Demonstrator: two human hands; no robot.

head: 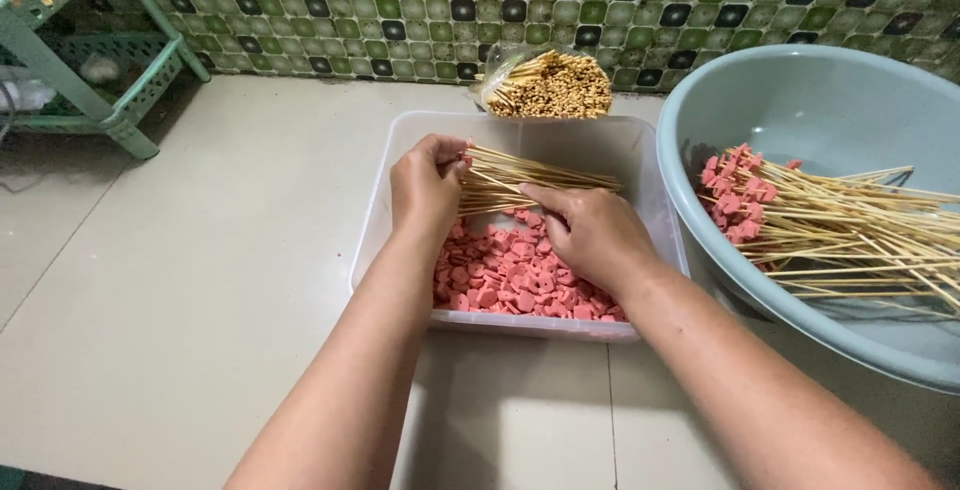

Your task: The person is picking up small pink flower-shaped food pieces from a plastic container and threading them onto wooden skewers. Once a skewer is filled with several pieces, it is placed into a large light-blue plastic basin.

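Observation:
My left hand (425,188) grips one end of a bundle of thin bamboo skewers (530,178) over a clear plastic tub (400,160). Resting on the same bundle from the right is my right hand (592,232), its fingers pinching the sticks. Below both hands the tub holds several pink sausage slices (510,280). At the right, a pale blue basin (800,100) contains several skewers (850,225) with pink slices threaded on their tips.
A plastic bag of bamboo skewers (550,85) stands, ends up, behind the tub against the green tiled wall. A green plastic rack (90,60) stands at the far left. Everything sits on a beige tiled floor (200,280).

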